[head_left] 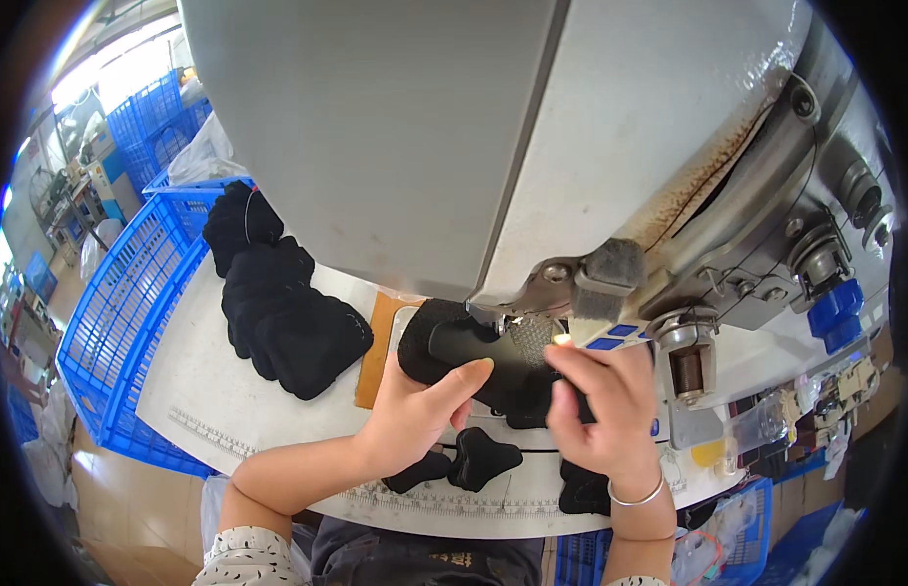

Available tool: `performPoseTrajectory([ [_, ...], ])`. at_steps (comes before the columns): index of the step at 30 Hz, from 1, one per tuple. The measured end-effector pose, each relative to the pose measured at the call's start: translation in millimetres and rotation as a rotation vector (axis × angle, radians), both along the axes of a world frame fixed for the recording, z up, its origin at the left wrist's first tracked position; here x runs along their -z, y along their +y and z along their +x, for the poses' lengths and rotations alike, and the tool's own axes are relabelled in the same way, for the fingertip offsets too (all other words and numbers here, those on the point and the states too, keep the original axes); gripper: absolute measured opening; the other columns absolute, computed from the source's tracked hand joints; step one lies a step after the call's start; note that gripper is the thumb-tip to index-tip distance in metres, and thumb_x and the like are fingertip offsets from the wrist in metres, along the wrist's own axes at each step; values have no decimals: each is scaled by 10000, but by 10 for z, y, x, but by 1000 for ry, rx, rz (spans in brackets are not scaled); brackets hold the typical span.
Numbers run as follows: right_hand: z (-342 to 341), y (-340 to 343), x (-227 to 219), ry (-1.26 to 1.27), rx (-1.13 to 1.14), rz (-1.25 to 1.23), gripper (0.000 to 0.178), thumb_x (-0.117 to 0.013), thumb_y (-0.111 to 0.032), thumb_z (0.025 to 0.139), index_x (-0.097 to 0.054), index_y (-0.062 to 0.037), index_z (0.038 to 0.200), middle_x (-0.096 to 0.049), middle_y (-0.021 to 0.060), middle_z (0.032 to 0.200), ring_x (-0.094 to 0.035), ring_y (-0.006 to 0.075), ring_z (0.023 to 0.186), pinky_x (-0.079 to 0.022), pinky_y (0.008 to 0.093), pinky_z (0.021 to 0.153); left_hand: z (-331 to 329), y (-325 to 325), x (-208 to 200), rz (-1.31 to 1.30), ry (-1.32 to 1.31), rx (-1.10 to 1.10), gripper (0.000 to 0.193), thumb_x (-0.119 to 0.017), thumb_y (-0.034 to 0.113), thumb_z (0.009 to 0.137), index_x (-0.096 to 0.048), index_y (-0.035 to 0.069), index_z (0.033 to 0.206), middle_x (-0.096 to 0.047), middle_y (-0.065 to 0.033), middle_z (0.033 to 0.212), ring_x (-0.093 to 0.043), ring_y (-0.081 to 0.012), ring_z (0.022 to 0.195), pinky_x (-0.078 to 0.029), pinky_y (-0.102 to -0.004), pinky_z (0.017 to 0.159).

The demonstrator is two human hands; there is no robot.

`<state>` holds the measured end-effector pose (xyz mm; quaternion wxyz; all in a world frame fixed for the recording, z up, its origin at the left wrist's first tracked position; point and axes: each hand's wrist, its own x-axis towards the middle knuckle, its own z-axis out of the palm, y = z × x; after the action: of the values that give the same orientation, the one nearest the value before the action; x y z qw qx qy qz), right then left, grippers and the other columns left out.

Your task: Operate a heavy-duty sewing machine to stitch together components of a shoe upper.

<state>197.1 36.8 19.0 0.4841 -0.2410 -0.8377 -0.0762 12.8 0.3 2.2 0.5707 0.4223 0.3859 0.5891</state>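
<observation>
Blue crates point(122, 322): plastic mesh crates stand at the far left, off the table's left edge, with more of them stacked further back.
Work table point(195, 386): a white top with a printed ruler strip along its near edge.
Pile of black pieces point(278, 303): a heap of black fabric pieces lies on the left part of the table, reaching from the crate edge toward the machine, well apart from both hands.
Brown board point(376, 347): a thin tan board lies flat between the pile and the black workpiece.
Left hand point(415, 410): the palm lies on the table and the fingers press against the left side of the black workpiece, with the thumb stretched along it; it steadies the piece rather than closing around it.
Small black pieces point(478, 457): a few cut fabric shapes lie on the table just below the hands, between the wrists.
Black workpiece point(474, 356): a dark fabric piece sits under the machine's head, right at the needle area, held between the two hands.
Sewing machine point(532, 146): its large grey body fills the upper middle and hides the table behind it; rust marks its right side.
Right hand point(600, 400): the fingers are curled shut, pinching the right end of the black workpiece; a silver bangle point(638, 496) circles the wrist.
Blue knob point(837, 308): sits on the machine's right side.
</observation>
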Motion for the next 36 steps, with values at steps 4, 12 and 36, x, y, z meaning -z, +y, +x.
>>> performPoseTrajectory([
  [4,-23,44,134,-222,22,2,410,-591,44,573,-614,-65,968,-580,72,981,-567,260,826,-419,347,701,-3,16,11,-28,5,26,100,-582,114,841,-534,29,863,-511,10,641,-466,-57,493,-386,-221,430],
  [12,-85,65,161,-179,0,89,404,-593,30,556,-621,-54,951,-593,66,950,-566,210,749,-395,296,618,-160,130,-18,-82,27,119,98,-592,110,825,-542,27,816,-504,6,595,-472,-64,471,-383,-216,434],
  [36,-109,60,109,-228,25,108,424,-601,28,555,-617,-72,967,-588,63,999,-548,193,741,-381,297,638,-210,236,-88,-37,152,188,144,-607,167,829,-548,46,881,-521,17,614,-487,-44,480,-327,-178,400],
])
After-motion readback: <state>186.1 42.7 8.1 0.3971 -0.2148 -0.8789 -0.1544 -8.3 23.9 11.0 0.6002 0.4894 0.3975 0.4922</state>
